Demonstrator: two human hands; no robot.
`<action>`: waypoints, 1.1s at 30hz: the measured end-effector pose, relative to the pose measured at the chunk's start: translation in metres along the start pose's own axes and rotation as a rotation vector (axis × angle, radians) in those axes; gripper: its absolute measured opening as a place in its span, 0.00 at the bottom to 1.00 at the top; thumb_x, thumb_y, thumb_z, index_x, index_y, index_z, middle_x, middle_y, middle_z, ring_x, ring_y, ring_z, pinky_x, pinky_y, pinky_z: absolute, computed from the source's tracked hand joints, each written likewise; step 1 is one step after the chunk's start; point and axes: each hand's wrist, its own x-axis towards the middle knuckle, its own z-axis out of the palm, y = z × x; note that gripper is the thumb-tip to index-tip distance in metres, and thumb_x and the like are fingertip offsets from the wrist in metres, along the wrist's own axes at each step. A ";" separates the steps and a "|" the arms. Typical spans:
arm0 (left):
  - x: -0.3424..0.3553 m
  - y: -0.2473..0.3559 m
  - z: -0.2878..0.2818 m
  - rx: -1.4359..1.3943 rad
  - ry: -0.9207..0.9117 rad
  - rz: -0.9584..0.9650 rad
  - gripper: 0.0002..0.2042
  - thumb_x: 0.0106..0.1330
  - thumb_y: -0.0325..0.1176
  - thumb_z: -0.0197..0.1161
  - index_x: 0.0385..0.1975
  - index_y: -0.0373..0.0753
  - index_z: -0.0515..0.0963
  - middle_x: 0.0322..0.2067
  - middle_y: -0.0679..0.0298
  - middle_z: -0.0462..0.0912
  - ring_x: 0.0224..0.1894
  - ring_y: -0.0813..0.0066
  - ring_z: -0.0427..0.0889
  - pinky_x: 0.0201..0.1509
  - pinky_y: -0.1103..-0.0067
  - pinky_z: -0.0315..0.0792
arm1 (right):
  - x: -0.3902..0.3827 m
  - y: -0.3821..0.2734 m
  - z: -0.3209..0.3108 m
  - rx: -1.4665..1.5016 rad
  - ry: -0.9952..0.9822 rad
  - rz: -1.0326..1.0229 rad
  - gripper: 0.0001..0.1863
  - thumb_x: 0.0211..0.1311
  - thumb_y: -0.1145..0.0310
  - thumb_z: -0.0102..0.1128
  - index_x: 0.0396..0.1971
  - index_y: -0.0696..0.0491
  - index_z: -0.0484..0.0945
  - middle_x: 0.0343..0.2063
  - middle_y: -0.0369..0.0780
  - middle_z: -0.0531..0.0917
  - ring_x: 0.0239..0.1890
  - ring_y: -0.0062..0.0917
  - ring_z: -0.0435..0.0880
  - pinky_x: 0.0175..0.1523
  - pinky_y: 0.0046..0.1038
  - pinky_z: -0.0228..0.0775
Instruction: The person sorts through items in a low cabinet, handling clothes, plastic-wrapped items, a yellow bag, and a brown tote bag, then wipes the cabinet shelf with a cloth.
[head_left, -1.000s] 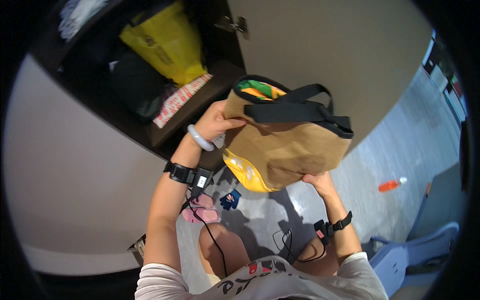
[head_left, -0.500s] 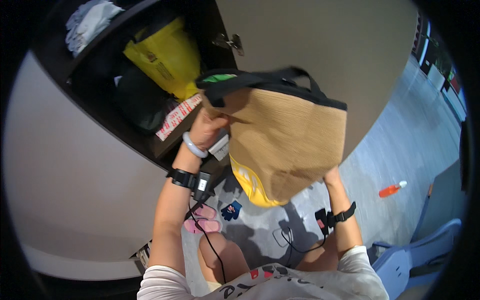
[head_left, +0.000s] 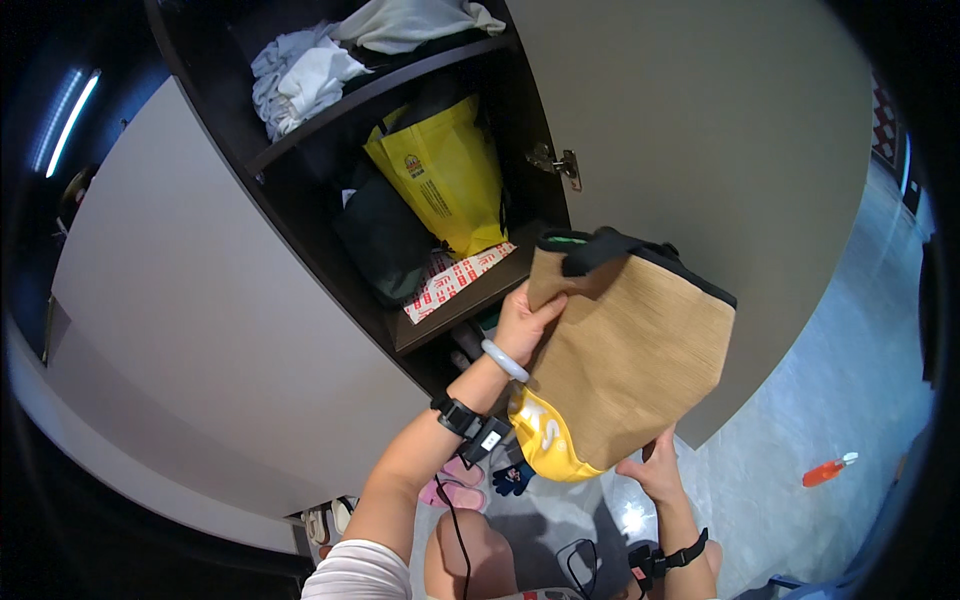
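The bag [head_left: 640, 350] between the hands [head_left: 527, 326] [head_left: 658, 472] looks of coarse matt cloth, the hinge [head_left: 570, 170] beyond them shiny metal, the floor [head_left: 745, 520] below glossy.

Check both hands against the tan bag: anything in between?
Nothing visible in between: the left hand grips the tan bag by its left side; the right hand is at its lower edge, contact unclear.
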 end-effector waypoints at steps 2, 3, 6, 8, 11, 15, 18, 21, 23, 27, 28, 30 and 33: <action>-0.007 0.000 0.002 0.104 0.019 0.021 0.13 0.66 0.23 0.63 0.51 0.36 0.77 0.46 0.69 0.83 0.47 0.82 0.79 0.54 0.82 0.72 | 0.010 -0.023 0.025 -0.011 0.117 0.355 0.55 0.40 0.64 0.83 0.68 0.60 0.57 0.61 0.43 0.71 0.62 0.31 0.71 0.65 0.34 0.63; -0.008 0.007 0.011 0.135 -0.010 -0.005 0.14 0.66 0.22 0.62 0.52 0.36 0.76 0.46 0.70 0.83 0.47 0.83 0.79 0.54 0.82 0.72 | 0.015 -0.010 0.021 0.007 0.218 0.339 0.42 0.45 0.68 0.78 0.61 0.62 0.66 0.54 0.42 0.78 0.55 0.30 0.77 0.61 0.31 0.67; -0.007 0.019 0.024 0.153 -0.084 -0.007 0.12 0.67 0.24 0.62 0.50 0.35 0.76 0.45 0.67 0.83 0.45 0.82 0.80 0.53 0.82 0.73 | 0.011 -0.008 0.016 0.103 0.223 0.366 0.37 0.49 0.69 0.76 0.59 0.62 0.69 0.54 0.42 0.77 0.56 0.30 0.76 0.61 0.32 0.67; -0.004 0.025 0.024 0.170 -0.099 -0.042 0.13 0.67 0.23 0.61 0.51 0.34 0.76 0.45 0.67 0.83 0.45 0.82 0.80 0.52 0.82 0.73 | 0.010 -0.009 0.015 0.092 0.194 0.354 0.34 0.51 0.69 0.74 0.58 0.62 0.70 0.54 0.43 0.78 0.55 0.30 0.77 0.61 0.32 0.68; -0.007 0.025 0.023 0.175 -0.125 -0.073 0.15 0.66 0.23 0.62 0.52 0.35 0.76 0.44 0.69 0.83 0.45 0.84 0.79 0.52 0.83 0.73 | 0.006 0.000 0.013 0.078 0.213 0.384 0.32 0.54 0.69 0.72 0.58 0.62 0.70 0.54 0.43 0.78 0.55 0.30 0.77 0.60 0.32 0.68; -0.012 0.016 0.020 0.271 -0.156 -0.009 0.16 0.64 0.24 0.64 0.52 0.37 0.76 0.43 0.71 0.83 0.44 0.86 0.78 0.50 0.83 0.74 | 0.003 0.014 0.011 -0.117 0.290 0.328 0.33 0.58 0.64 0.71 0.60 0.61 0.69 0.54 0.43 0.77 0.55 0.29 0.76 0.60 0.30 0.68; -0.025 0.052 0.041 0.259 -0.100 -0.208 0.16 0.63 0.25 0.66 0.51 0.39 0.76 0.42 0.70 0.83 0.43 0.87 0.78 0.47 0.85 0.73 | -0.002 0.003 0.008 -0.098 0.362 0.304 0.30 0.60 0.63 0.69 0.59 0.62 0.70 0.52 0.42 0.78 0.54 0.29 0.77 0.60 0.30 0.68; -0.001 0.069 0.023 0.247 -0.166 -0.088 0.13 0.65 0.25 0.66 0.48 0.34 0.75 0.43 0.68 0.82 0.46 0.84 0.78 0.52 0.82 0.73 | 0.018 -0.029 0.024 -0.148 0.356 0.277 0.28 0.62 0.64 0.67 0.58 0.62 0.70 0.54 0.43 0.77 0.56 0.29 0.75 0.61 0.30 0.66; 0.008 0.095 0.015 0.304 -0.155 -0.116 0.14 0.65 0.26 0.66 0.49 0.33 0.74 0.44 0.66 0.82 0.46 0.84 0.78 0.53 0.82 0.72 | 0.033 -0.043 0.032 -0.179 0.330 0.288 0.28 0.62 0.64 0.66 0.58 0.62 0.71 0.54 0.43 0.77 0.55 0.29 0.75 0.61 0.30 0.66; 0.015 0.157 0.012 0.279 -0.111 -0.190 0.17 0.65 0.27 0.66 0.52 0.33 0.74 0.45 0.65 0.82 0.48 0.83 0.77 0.54 0.82 0.72 | 0.045 -0.115 0.053 -0.260 0.288 0.347 0.27 0.63 0.65 0.65 0.57 0.62 0.70 0.53 0.43 0.78 0.55 0.30 0.76 0.60 0.31 0.66; 0.013 0.168 0.013 0.263 -0.101 -0.206 0.17 0.65 0.27 0.66 0.52 0.33 0.74 0.45 0.65 0.82 0.48 0.83 0.77 0.54 0.82 0.72 | 0.044 -0.134 0.060 -0.273 0.279 0.366 0.27 0.63 0.65 0.65 0.57 0.62 0.70 0.53 0.44 0.78 0.56 0.31 0.76 0.60 0.31 0.67; 0.014 0.191 0.016 0.216 -0.039 -0.246 0.19 0.65 0.27 0.66 0.54 0.33 0.73 0.47 0.65 0.81 0.48 0.82 0.77 0.55 0.81 0.72 | 0.051 -0.163 0.069 -0.288 0.300 0.402 0.25 0.63 0.67 0.64 0.57 0.62 0.71 0.51 0.44 0.79 0.54 0.31 0.77 0.59 0.31 0.68; 0.008 0.222 0.018 0.109 0.009 -0.284 0.22 0.65 0.29 0.67 0.58 0.33 0.70 0.48 0.64 0.81 0.49 0.81 0.77 0.56 0.80 0.72 | 0.055 -0.252 0.094 -0.364 0.254 0.463 0.23 0.64 0.69 0.62 0.56 0.62 0.71 0.50 0.43 0.80 0.52 0.30 0.78 0.58 0.31 0.69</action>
